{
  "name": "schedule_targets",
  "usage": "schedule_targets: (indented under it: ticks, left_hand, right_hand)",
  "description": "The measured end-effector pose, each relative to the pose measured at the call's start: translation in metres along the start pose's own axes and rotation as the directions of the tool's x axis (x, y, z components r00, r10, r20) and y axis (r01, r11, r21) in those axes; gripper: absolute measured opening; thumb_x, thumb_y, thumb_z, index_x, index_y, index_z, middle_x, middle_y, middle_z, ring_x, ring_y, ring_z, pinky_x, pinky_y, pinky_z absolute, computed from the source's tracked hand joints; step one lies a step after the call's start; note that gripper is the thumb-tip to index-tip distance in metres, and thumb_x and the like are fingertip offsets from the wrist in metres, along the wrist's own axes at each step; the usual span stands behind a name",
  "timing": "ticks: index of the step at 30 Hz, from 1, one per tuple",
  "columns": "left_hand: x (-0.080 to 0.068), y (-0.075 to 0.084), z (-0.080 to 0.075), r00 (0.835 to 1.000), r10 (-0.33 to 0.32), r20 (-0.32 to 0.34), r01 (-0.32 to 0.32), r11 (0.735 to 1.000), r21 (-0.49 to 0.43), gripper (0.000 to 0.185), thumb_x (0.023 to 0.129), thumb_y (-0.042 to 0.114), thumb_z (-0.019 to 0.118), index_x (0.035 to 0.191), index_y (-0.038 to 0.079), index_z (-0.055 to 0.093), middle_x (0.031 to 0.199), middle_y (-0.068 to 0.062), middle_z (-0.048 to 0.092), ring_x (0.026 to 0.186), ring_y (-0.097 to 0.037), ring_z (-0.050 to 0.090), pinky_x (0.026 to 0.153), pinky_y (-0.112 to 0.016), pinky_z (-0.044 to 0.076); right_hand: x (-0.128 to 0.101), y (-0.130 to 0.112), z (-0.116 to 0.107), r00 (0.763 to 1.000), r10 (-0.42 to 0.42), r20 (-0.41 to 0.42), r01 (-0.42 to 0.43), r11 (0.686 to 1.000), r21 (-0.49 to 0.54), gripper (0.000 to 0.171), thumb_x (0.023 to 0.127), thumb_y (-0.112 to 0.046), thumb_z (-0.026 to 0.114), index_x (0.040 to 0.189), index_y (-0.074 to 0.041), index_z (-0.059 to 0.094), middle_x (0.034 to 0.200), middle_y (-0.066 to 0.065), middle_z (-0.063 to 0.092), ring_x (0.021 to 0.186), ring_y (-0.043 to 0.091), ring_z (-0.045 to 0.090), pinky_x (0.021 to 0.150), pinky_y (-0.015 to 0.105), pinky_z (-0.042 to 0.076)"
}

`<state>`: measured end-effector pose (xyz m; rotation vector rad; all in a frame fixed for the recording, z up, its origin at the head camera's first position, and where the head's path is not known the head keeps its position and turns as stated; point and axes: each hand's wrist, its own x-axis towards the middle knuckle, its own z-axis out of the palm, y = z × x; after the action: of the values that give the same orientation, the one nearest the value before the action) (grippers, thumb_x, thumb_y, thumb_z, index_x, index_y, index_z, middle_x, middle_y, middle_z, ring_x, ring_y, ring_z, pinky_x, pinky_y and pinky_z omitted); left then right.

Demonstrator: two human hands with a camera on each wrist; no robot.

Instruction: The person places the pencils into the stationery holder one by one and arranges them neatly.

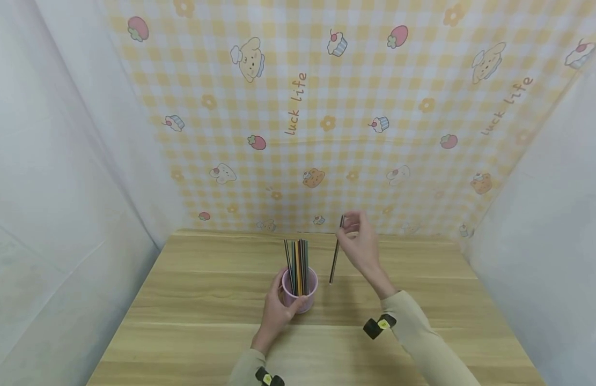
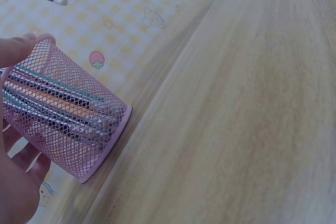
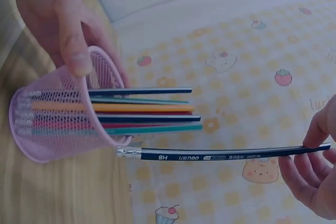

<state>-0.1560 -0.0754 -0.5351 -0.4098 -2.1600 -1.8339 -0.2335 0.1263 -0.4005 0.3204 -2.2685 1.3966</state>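
A pink mesh pencil cup (image 1: 300, 305) stands on the wooden table, holding several pencils (image 1: 299, 262) in dark blue, green, red and orange. My left hand (image 1: 277, 308) grips the cup's side, its thumb near the rim and fingers round the back. To the right of the cup, my right hand (image 1: 360, 244) pinches a dark blue HB pencil (image 3: 220, 153) near its upper end. That pencil hangs almost upright, its white eraser end pointing down, apart from the cup in the head view. In the left wrist view the cup's mesh wall (image 2: 79, 103) shows the pencils inside.
The wooden table (image 1: 196, 300) runs back to a yellow checked cloth (image 1: 298, 107) printed with cartoon figures. White sheets (image 1: 61, 187) hang at the left and right sides. Each wrist wears a small black camera (image 1: 373, 328) on its sleeve.
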Motion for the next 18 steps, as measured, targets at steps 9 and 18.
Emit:
schedule_targets:
  ticks: [9, 18]
  left_hand:
    - [0.0, -0.004, 0.0, 1.0, -0.01, 0.001, 0.01, 1.0, -0.012, 0.084, 0.072, 0.011, 0.077, 0.139, -0.005, 0.028, 0.135, -0.025, 0.042, 0.122, -0.039, 0.045, 0.104, -0.052, 0.036]
    - [0.001, -0.006, 0.001, 1.0, 0.017, -0.009, -0.017, 1.0, 0.005, 0.083, 0.073, 0.015, 0.077, 0.138, -0.004, 0.031, 0.135, -0.022, 0.044, 0.121, -0.037, 0.046, 0.103, -0.053, 0.037]
  right_hand:
    - [-0.004, -0.034, 0.006, 0.989, -0.146, 0.0, 0.143, 0.974, 0.175, 0.035, 0.077, 0.011, 0.058, 0.11, 0.006, 0.047, 0.091, 0.021, 0.057, 0.08, 0.029, 0.06, 0.062, 0.029, 0.059]
    - [-0.016, -0.036, 0.024, 0.973, -0.226, 0.044, 0.21, 0.949, 0.235, 0.033, 0.075, 0.017, 0.054, 0.107, 0.013, 0.044, 0.089, 0.028, 0.053, 0.077, 0.035, 0.059, 0.059, 0.034, 0.059]
